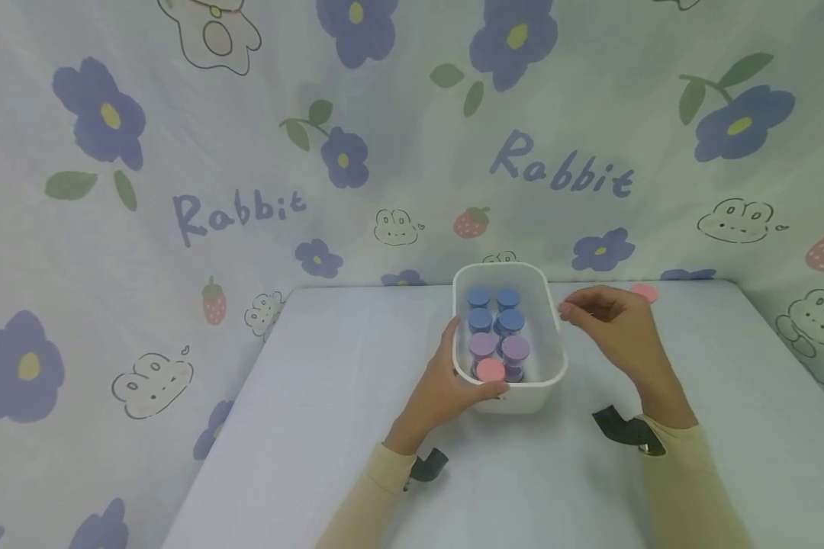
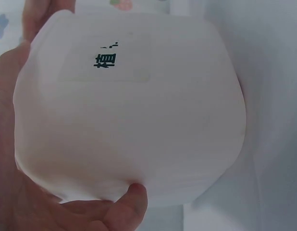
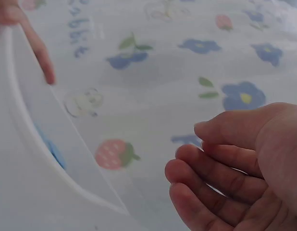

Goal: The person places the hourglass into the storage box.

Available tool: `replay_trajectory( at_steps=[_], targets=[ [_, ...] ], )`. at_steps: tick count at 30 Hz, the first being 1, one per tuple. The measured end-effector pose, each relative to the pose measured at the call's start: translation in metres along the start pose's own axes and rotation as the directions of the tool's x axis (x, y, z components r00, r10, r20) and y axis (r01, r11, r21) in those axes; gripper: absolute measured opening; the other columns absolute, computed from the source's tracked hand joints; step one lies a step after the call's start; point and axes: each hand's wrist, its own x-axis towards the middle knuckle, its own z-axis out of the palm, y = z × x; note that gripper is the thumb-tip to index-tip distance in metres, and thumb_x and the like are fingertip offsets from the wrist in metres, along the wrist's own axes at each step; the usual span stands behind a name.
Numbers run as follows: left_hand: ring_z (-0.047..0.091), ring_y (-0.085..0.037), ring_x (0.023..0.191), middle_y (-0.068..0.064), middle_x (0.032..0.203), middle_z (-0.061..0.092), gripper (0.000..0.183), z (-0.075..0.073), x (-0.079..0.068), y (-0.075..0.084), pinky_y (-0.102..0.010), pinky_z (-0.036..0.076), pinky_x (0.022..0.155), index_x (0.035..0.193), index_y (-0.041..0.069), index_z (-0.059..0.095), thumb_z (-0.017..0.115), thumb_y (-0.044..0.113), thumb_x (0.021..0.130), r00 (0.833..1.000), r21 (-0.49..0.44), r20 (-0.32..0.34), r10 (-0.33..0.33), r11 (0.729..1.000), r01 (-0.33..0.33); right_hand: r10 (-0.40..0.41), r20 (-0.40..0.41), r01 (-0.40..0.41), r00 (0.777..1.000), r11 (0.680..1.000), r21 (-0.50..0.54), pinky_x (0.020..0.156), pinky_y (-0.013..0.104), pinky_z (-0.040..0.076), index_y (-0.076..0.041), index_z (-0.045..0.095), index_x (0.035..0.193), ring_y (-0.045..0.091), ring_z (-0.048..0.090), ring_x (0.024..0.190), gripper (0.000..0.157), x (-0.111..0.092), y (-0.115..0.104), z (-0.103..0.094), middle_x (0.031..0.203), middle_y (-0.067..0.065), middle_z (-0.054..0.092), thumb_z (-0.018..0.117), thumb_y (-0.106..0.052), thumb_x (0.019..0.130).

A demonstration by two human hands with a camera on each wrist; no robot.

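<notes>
A white plastic bin stands at the far part of the table, tilted slightly toward me. My left hand grips its left near corner, thumb along the front rim and fingers on the left side. Inside are several small jars with blue lids, purple lids and a pink lid. To the right of the bin, my right hand is raised with loosely bent fingers and nothing in them, as the right wrist view also shows. Dark printed characters mark the bin's outer wall.
A pink round piece lies at the table's back edge, partly behind the right hand. The white table meets a hanging cloth printed with flowers, rabbits and strawberries. Dark straps are on both wrists.
</notes>
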Motion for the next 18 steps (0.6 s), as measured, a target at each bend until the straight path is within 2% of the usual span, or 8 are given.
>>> replay_trajectory(
  at_steps=[4,7,10,14,18],
  targets=[
    [0.042,-0.019,0.149,0.002,0.168,0.034,0.128,0.0,-0.001,-0.001,-0.058,0.039,0.12,0.167,0.03,0.008,0.09,0.056,0.072,1.0,0.02,-0.009,-0.021,1.0,0.021,0.059,-0.117,-0.06,0.991,0.998,-0.003,0.073,0.01,0.056,0.0,0.074,0.109,-0.005,0.07,0.08,0.023,0.002,0.01,-0.022,0.087,-0.022,0.073,0.076,-0.019,0.095],
    [0.042,-0.017,0.148,0.003,0.168,0.034,0.128,0.0,-0.001,-0.001,-0.058,0.039,0.12,0.166,0.031,0.008,0.09,0.056,0.072,1.0,0.019,-0.009,-0.027,0.999,0.027,0.14,-0.183,-0.14,0.973,0.99,0.011,0.071,0.008,0.054,-0.001,0.073,0.111,-0.007,0.069,0.079,0.027,0.004,0.016,-0.036,0.083,-0.029,0.071,0.077,-0.021,0.094],
    [0.043,-0.016,0.148,0.004,0.168,0.034,0.127,0.0,-0.001,0.0,-0.058,0.04,0.119,0.166,0.031,0.008,0.09,0.055,0.073,1.0,0.011,-0.006,-0.023,1.0,0.023,0.189,-0.235,-0.18,0.953,0.982,0.059,0.073,0.006,0.053,0.0,0.073,0.11,-0.006,0.07,0.077,0.026,0.006,0.025,-0.048,0.082,-0.028,0.071,0.078,-0.018,0.093],
    [0.043,-0.017,0.148,0.005,0.168,0.034,0.127,0.0,-0.001,0.001,-0.058,0.039,0.119,0.166,0.031,0.007,0.09,0.055,0.073,1.0,0.009,-0.002,-0.021,1.0,0.021,0.262,-0.279,-0.246,0.924,0.965,0.089,0.078,0.003,0.051,-0.003,0.073,0.112,-0.005,0.071,0.077,0.025,0.006,0.039,-0.059,0.083,-0.027,0.071,0.078,-0.02,0.093],
    [0.043,-0.017,0.148,0.005,0.168,0.034,0.127,0.0,-0.001,0.001,-0.059,0.04,0.119,0.166,0.032,0.007,0.09,0.055,0.073,1.0,0.01,0.0,-0.019,1.0,0.019,0.357,-0.319,-0.346,0.878,0.934,0.092,0.077,0.003,0.048,-0.012,0.073,0.117,-0.008,0.068,0.078,0.026,0.006,0.051,-0.071,0.089,-0.029,0.067,0.076,-0.025,0.095]
  ],
)
